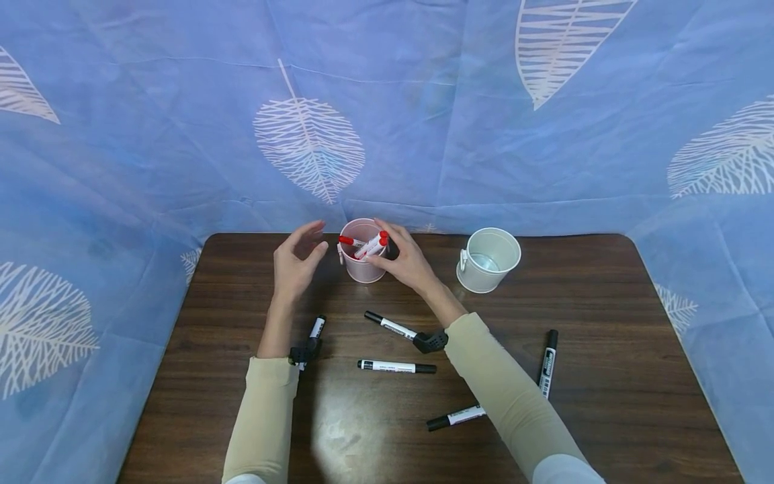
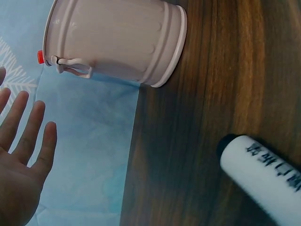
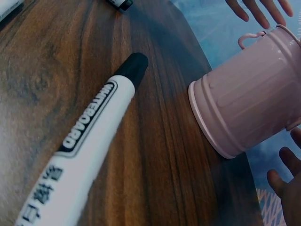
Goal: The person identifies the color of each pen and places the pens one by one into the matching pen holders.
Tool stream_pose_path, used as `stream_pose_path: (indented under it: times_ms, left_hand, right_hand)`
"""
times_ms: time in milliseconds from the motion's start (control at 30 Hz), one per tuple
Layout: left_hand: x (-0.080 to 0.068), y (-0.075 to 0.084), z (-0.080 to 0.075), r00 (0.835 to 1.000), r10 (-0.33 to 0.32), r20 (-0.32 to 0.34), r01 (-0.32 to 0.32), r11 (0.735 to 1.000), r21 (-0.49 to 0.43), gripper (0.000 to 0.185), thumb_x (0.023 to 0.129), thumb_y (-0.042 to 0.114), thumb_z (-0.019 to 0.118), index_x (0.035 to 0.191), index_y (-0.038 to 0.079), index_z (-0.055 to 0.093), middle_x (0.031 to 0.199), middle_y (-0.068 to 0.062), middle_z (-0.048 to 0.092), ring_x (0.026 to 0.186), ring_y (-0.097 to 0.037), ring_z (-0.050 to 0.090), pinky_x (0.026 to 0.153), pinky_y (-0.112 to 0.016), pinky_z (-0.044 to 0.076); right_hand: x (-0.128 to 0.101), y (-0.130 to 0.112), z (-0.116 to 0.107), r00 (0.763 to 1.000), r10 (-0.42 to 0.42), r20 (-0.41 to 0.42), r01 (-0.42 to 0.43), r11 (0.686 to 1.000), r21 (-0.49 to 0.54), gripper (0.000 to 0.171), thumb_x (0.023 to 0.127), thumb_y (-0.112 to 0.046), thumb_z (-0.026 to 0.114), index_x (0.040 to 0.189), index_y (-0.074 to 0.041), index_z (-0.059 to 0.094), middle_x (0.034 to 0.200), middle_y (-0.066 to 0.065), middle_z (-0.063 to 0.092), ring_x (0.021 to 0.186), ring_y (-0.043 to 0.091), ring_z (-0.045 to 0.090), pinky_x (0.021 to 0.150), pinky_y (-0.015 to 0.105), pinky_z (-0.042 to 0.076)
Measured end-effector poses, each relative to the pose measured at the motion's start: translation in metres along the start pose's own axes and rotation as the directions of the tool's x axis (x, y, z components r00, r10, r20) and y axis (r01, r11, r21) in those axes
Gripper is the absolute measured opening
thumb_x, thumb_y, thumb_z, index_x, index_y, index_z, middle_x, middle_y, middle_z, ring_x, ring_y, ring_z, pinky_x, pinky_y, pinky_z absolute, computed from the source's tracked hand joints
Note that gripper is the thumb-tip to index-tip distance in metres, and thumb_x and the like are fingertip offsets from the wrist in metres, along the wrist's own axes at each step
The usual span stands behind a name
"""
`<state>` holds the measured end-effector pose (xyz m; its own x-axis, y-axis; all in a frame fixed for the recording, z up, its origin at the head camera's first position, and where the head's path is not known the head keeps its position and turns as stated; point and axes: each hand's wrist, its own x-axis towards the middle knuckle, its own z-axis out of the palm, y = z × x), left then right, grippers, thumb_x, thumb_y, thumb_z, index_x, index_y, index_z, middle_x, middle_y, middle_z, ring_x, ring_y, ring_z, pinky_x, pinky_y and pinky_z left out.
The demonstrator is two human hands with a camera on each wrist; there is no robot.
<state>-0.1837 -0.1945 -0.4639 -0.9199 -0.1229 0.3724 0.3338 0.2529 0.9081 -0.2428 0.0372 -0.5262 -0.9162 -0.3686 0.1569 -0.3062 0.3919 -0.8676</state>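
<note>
A pink bucket (image 1: pixel 363 271) stands near the table's far edge, with several red-capped markers (image 1: pixel 371 247) leaning inside it. My left hand (image 1: pixel 294 265) is just left of the bucket, fingers and thumb parted around nothing. In the left wrist view the fingers of that hand (image 2: pixel 23 150) are spread apart from the bucket (image 2: pixel 108 37) and its small side handle. My right hand (image 1: pixel 410 262) is at the bucket's right side, thumb and fingers apart near the rim. The right wrist view has its fingers (image 3: pixel 289 160) loosely spread beside the pink wall (image 3: pixel 249 94).
A white bucket (image 1: pixel 488 262) stands to the right. Several black-capped whiteboard markers lie on the dark wooden table (image 1: pixel 623 336), among them one in the middle (image 1: pixel 396 366), one under the right forearm (image 1: pixel 462 415) and one farther right (image 1: pixel 547 363). A blue leaf-print cloth (image 1: pixel 399 148) hangs behind.
</note>
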Motion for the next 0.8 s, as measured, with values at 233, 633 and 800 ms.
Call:
stream_pose_path:
  times_ms: [233, 633, 800]
  left_hand:
    - [-0.010, -0.004, 0.000, 1.000, -0.018, -0.026, 0.017, 1.000, -0.020, 0.036, 0.088, -0.007, 0.068, 0.123, -0.010, 0.062, 0.121, -0.029, 0.064, 0.109, -0.050, 0.059, 0.092, -0.064, 0.044]
    - [-0.029, -0.009, -0.003, 0.999, -0.044, -0.031, 0.043, 0.999, -0.026, 0.042, 0.087, -0.008, 0.070, 0.127, -0.009, 0.060, 0.123, -0.028, 0.063, 0.108, -0.050, 0.060, 0.093, -0.063, 0.044]
    - [-0.030, -0.008, -0.002, 0.999, -0.031, -0.029, 0.029, 0.998, -0.051, 0.054, 0.086, -0.008, 0.071, 0.136, -0.004, 0.053, 0.129, -0.026, 0.059, 0.110, -0.050, 0.058, 0.093, -0.065, 0.043]
  right_hand:
    - [0.001, -0.001, -0.006, 0.999, 0.008, 0.039, -0.005, 0.996, -0.084, 0.089, 0.083, -0.041, 0.080, 0.156, -0.031, 0.032, 0.149, 0.008, 0.042, 0.138, 0.026, 0.040, 0.112, 0.052, 0.032]
    - [-0.003, -0.004, -0.024, 0.999, -0.041, 0.029, 0.046, 0.985, -0.166, 0.099, 0.079, -0.045, 0.083, 0.158, -0.022, 0.027, 0.155, 0.009, 0.036, 0.142, 0.027, 0.035, 0.114, 0.047, 0.031]
    - [-0.006, -0.010, -0.033, 0.997, -0.083, 0.006, 0.082, 0.980, -0.179, 0.099, 0.077, -0.044, 0.084, 0.157, -0.016, 0.032, 0.153, 0.008, 0.037, 0.142, 0.026, 0.036, 0.113, 0.046, 0.031]
